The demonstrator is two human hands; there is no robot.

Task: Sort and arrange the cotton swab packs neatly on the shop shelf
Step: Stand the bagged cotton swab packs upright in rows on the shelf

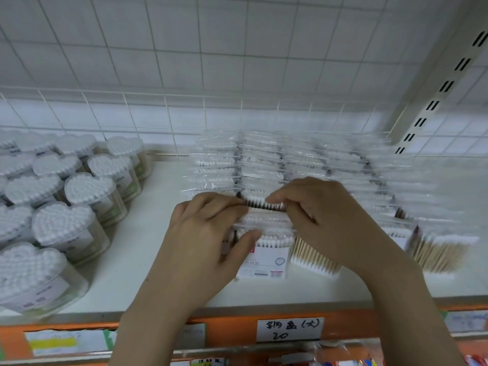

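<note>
Clear flat packs of cotton swabs (266, 165) stand upright in rows on the white shelf (148, 239), running from the front edge to the back grid. My left hand (203, 233) grips the front packs (266, 257) of the middle row, thumb on the labelled face, fingers over their tops. My right hand (324, 220) pinches the tops of the same packs from the right side. A pack with wooden sticks (314, 260) leans just under my right wrist. The view is blurred on the right.
Heart-shaped clear tubs of cotton swabs (71, 207) fill the shelf's left side. A white wire grid (184, 62) backs the shelf, and a slotted upright (433, 104) stands at the right. The orange front rail (227, 326) carries paper price labels (289, 329).
</note>
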